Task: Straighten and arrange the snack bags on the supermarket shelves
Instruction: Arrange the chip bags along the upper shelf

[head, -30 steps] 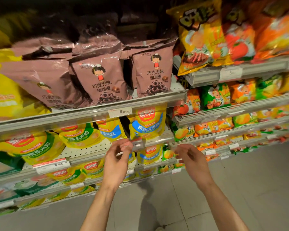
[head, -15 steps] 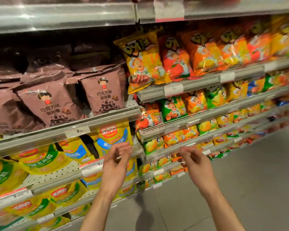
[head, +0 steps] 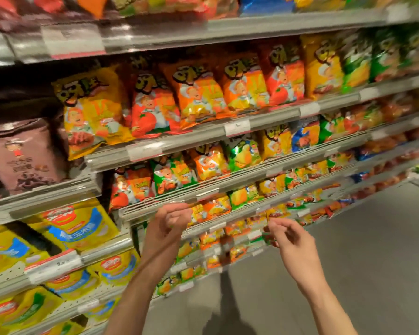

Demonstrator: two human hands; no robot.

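Note:
Rows of snack bags fill the shelves in front of me. A yellow bag (head: 92, 112) leans out over the rail at the left end of a row of orange and red bags (head: 198, 93). Below that row stand smaller orange and green bags (head: 169, 177). A brown chocolate-ring bag (head: 24, 155) is at the left, with yellow corn-snack bags (head: 75, 226) under it. My left hand (head: 167, 226) hovers in front of a shelf rail with loosely curled fingers, holding nothing. My right hand (head: 286, 238) hangs beside it, fingers loosely curled and empty.
Grey shelf rails (head: 203, 134) with white price tags (head: 237, 126) run along each level. Grey floor (head: 348, 274) lies to the right of the shelving. More bags fill the top shelf (head: 179, 6).
The view has swung right and up, from the brown and yellow bags to the orange bags. My hands left the price tag rail and rose, both empty.

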